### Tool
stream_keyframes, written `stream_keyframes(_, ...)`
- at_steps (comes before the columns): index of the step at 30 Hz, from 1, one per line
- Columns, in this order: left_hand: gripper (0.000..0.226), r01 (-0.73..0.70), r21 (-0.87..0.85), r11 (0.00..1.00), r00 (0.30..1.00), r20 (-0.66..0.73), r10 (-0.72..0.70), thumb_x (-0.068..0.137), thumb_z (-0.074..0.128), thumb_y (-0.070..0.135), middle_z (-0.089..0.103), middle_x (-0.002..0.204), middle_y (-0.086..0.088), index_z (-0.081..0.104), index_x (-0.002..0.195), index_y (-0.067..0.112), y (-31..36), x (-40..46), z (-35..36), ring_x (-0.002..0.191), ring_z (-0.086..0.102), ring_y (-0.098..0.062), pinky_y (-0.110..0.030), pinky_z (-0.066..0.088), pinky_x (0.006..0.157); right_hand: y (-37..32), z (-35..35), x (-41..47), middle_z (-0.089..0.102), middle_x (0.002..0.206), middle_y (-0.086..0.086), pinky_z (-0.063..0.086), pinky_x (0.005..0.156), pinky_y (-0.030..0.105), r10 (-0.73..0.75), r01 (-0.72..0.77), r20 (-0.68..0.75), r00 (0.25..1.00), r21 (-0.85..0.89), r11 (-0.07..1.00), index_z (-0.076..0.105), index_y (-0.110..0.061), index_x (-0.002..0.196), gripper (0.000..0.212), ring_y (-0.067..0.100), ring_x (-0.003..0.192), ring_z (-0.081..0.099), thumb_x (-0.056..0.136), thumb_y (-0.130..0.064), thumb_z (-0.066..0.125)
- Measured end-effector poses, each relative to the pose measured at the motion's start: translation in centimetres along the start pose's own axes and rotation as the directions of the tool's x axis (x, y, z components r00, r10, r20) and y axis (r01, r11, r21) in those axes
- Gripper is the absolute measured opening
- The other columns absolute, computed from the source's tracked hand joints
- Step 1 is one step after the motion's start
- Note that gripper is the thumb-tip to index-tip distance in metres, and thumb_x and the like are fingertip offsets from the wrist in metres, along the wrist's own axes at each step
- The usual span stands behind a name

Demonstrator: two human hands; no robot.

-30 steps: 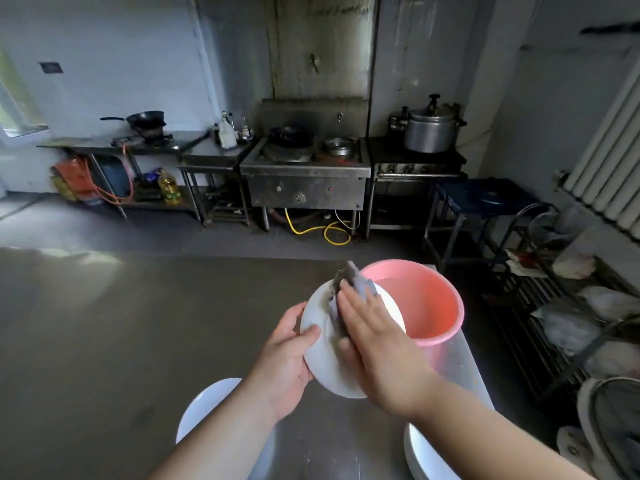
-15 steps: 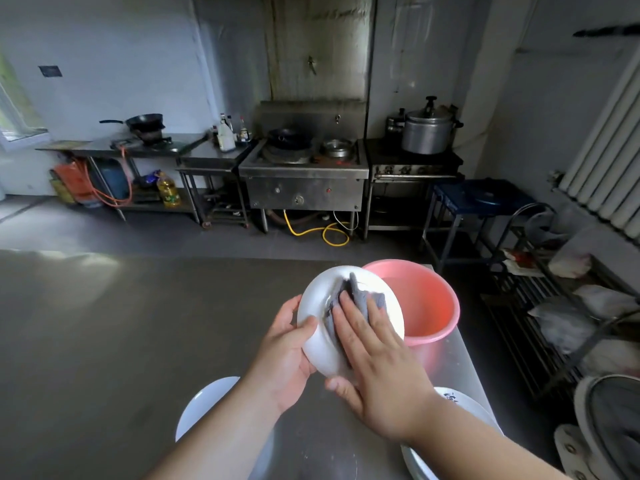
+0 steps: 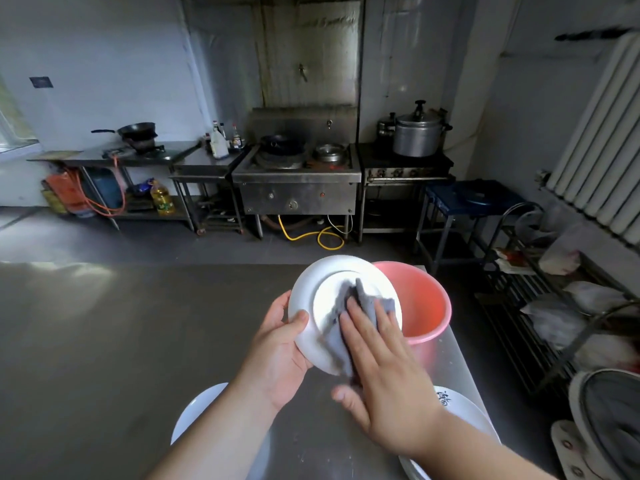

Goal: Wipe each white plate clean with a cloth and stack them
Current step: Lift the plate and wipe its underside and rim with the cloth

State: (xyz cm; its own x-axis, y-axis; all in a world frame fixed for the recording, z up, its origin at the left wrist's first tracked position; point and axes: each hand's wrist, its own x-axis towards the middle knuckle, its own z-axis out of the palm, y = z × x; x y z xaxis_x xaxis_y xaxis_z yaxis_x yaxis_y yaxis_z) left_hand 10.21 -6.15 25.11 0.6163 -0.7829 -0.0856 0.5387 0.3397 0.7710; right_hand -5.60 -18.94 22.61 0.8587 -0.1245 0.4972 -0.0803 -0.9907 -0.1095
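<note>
So the left hand grips a white plate by its left rim, thumb curled over the near face and the other fingers tucked behind it; the plate is held up off the worktop, tilted so its underside, foot ring and all, faces the camera; the right hand lies flat on a grey cloth with fingers straight and spread, pressing it onto the plate's middle and lower right, thumb sticking out below the rim; the cloth is bunched up, a bit of it poking out past the fingertips toward the far side.

Just behind the plate to the right sits a pink bucket on the worktop, partly hidden by the plate; near the bottom left, under the left forearm, a second white plate lies flat; at the bottom right there's a plate with dark writing on its rim, mostly covered by the right forearm, and it looks like it sits on top of others but can't really tell how many.

Further back: a steel stove against the far wall, a big pressure cooker to its right, a wok on the left bench; a wire rack with bags along the right wall.
</note>
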Motion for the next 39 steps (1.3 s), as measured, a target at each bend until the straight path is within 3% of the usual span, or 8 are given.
stream_keyframes(3,0.056,0.001,0.022,1.000,1.000,-0.007,-0.001,0.090,0.064,0.013,0.066,0.140,-0.018,0.054,0.145,0.018,0.0,-0.1,0.3,0.127,0.066,-0.039,-0.050,0.061,0.088,-0.3,0.4,-1.3,0.021,0.173,0.013,0.027,0.123,0.064,-0.014,0.014,-0.006,1.000,-0.025,1.000,0.034,-0.002,0.161,0.090,0.043,0.160,0.012,0.102,-0.070,0.036)
stream_keyframes(9,0.055,0.015,0.017,1.000,1.000,0.008,-0.015,0.093,0.064,0.010,0.066,0.140,-0.018,0.053,0.146,0.018,-0.6,-0.6,1.1,0.128,0.064,-0.041,-0.051,0.061,0.091,2.2,-2.2,2.3,0.008,0.175,0.011,0.009,0.131,0.054,0.140,-0.141,-0.014,0.990,-0.080,0.987,0.023,-0.005,0.165,0.087,0.033,0.162,-0.006,0.104,-0.066,0.037)
stream_keyframes(18,0.056,0.019,0.048,0.999,0.999,-0.027,-0.018,0.092,0.062,0.010,0.067,0.140,-0.013,0.054,0.146,0.019,0.9,-0.4,1.1,0.125,0.067,-0.033,-0.045,0.061,0.085,0.9,-1.6,-1.4,0.018,0.173,0.015,0.027,0.121,0.067,0.120,-0.106,-0.087,0.989,0.155,0.982,0.027,0.004,0.160,0.086,0.040,0.161,0.010,0.106,-0.062,0.034)
stream_keyframes(22,0.059,0.068,0.151,0.986,0.996,0.051,-0.076,0.088,0.066,0.011,0.064,0.142,-0.020,0.053,0.146,0.014,1.9,-0.8,0.9,0.122,0.066,-0.038,-0.051,0.055,0.092,4.5,-5.3,3.2,0.022,0.173,0.004,0.026,0.126,0.055,0.046,-0.039,-0.023,0.999,0.262,0.964,0.031,-0.006,0.163,0.073,0.027,0.161,0.018,0.107,-0.054,0.036)
stream_keyframes(26,0.058,0.048,0.180,0.983,0.992,0.105,-0.067,0.088,0.066,0.011,0.062,0.142,-0.025,0.054,0.145,0.011,2.7,-0.9,1.2,0.123,0.064,-0.040,-0.049,0.057,0.093,5.8,-6.7,6.2,0.031,0.171,-0.001,0.031,0.124,0.043,-0.054,0.062,-0.048,0.997,0.170,0.984,0.038,-0.012,0.161,0.063,0.022,0.156,0.031,0.109,-0.047,0.038)
stream_keyframes(30,0.058,-0.036,0.094,0.995,0.997,0.074,0.029,0.088,0.065,0.011,0.065,0.140,-0.019,0.055,0.145,0.013,2.8,-0.8,1.4,0.124,0.066,-0.036,-0.047,0.062,0.091,3.6,-4.2,3.2,0.015,0.175,0.000,0.016,0.130,0.036,0.135,-0.092,-0.173,0.976,0.237,0.967,0.022,-0.008,0.166,0.071,0.025,0.161,0.017,0.109,-0.046,0.042)
stream_keyframes(34,0.061,-0.057,0.081,0.995,0.998,0.031,0.055,0.087,0.064,0.012,0.066,0.139,-0.018,0.053,0.147,0.014,2.5,-0.8,1.4,0.122,0.067,-0.035,-0.045,0.062,0.085,1.4,-2.0,0.1,0.002,0.177,0.004,0.003,0.131,0.033,0.248,-0.194,-0.150,0.957,0.304,0.933,0.007,-0.009,0.167,0.079,0.030,0.163,0.005,0.109,-0.055,0.035)
stream_keyframes(39,0.060,-0.046,0.091,0.995,0.997,0.060,0.041,0.087,0.064,0.012,0.065,0.140,-0.019,0.054,0.146,0.015,2.0,-1.0,2.0,0.121,0.066,-0.036,-0.052,0.055,0.095,4.7,-6.7,5.3,0.031,0.170,-0.006,0.027,0.125,0.031,0.170,-0.118,-0.147,0.975,0.307,0.944,0.034,-0.017,0.163,0.068,0.012,0.154,0.032,0.108,-0.055,0.038)
